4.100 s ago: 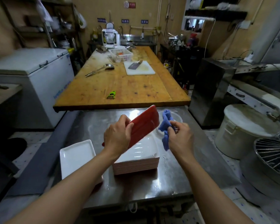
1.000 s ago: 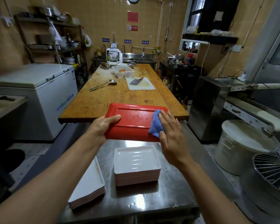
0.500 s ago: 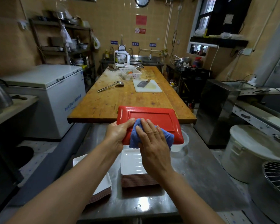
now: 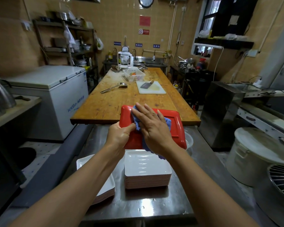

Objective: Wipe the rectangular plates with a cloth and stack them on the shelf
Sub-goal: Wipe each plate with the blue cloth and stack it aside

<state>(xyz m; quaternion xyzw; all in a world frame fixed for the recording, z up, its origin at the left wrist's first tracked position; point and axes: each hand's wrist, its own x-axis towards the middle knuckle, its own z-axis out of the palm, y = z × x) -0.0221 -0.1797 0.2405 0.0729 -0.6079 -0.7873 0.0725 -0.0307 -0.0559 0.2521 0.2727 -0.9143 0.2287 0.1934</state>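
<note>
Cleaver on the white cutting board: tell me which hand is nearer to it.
Right. The right hand lies flat on the blue cloth over the red plate, fingers stretched toward the cleaver. The left hand grips the plate's left edge, lower and farther back.

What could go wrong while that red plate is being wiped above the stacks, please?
The left hand grips the red plate by one edge only, so pressure from the right hand on the blue cloth might tip it. It could then drop onto the white plate stack below.
</note>
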